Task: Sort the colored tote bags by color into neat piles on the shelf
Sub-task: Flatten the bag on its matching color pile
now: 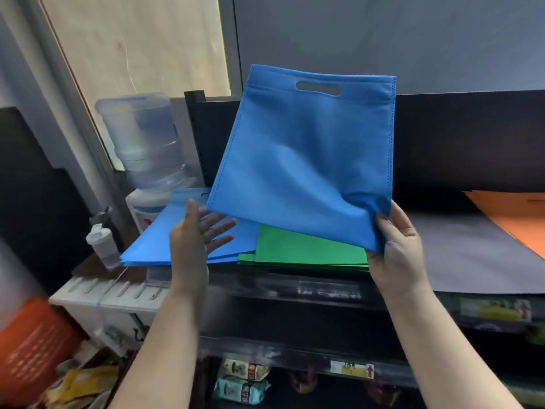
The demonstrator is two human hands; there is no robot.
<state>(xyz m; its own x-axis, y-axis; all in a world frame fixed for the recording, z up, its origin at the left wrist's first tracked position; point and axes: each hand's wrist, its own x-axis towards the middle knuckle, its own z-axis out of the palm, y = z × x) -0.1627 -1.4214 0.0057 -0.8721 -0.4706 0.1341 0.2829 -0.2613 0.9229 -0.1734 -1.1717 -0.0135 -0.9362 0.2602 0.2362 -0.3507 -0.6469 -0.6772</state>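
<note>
Blue tote bag (300,160) held up above the shelf (324,287), tilted, cut-out handle at top, bottom right corner crumpled. Blue pile (165,240) flat at the shelf's left end, overhanging its edge. Green pile (306,252) just right of the blue pile, touching it. Grey bag (460,252) flat further right, orange bag (519,219) overlapping its far right.

Scene is evenly, softly lit; daylight is admitted through the window (132,45) at upper left. Motion blur is noted at the frame's lower edge; wide-angle bending is seen.
</note>
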